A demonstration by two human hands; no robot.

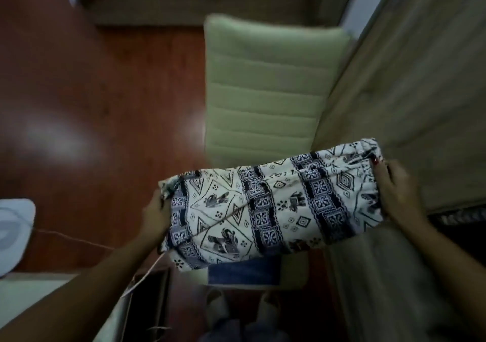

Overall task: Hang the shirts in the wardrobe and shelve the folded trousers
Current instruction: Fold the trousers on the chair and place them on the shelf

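I hold a folded pair of white trousers (273, 207) with a dark blue elephant and diamond print, flat in the air above a pale green chair (265, 86). My left hand (155, 216) grips the left end of the bundle, my right hand (399, 194) grips the right end. Under the bundle, a folded blue garment (244, 273) lies on the chair seat. The wardrobe's light wooden door (410, 92) stands just to the right of my right hand. No shirts are in view.
Red-brown wooden floor (92, 92) spreads to the left. A bed edge (200, 7) lies at the top. A white object (13, 234) sits at the far left, with a thin cord running from it. My feet in slippers (242, 307) show at the bottom.
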